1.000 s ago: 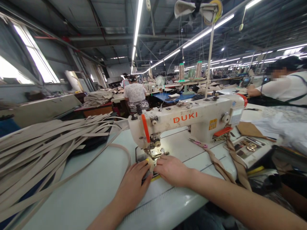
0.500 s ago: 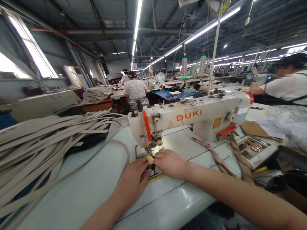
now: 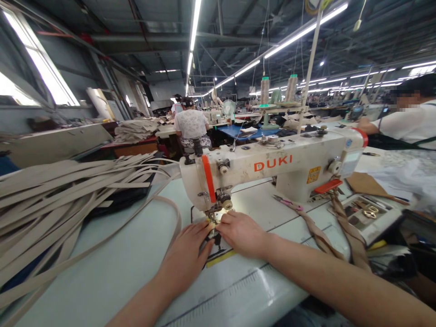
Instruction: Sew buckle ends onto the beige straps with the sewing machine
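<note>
My left hand (image 3: 187,250) lies low over the machine bed, fingers stretched forward and thumb apart, its fingertips beside the needle area. A beige strap (image 3: 175,211) loops down from the left and disappears behind this hand. My right hand (image 3: 240,231) is closed, its bent fingers pressed together close to the left fingertips. Whatever it pinches is small and mostly hidden; a pale yellowish patch shows between the two hands. Right above them is the head of a white sewing machine (image 3: 235,170) marked DUKI, its lamp lighting the spot.
Many beige straps (image 3: 68,195) are heaped on the left. Pink-handled snips (image 3: 288,202), twisted brown strips (image 3: 350,236) and a parts tray (image 3: 384,222) with gold-coloured hardware are on the right. Two thread cones (image 3: 265,91) stand behind. One person (image 3: 191,122) sits ahead, another (image 3: 408,118) at right.
The view has shifted slightly, so the machine's right end appears further right. Both hands stay at the needle area, the left thumb slightly lower; no clear change in what they hold.
</note>
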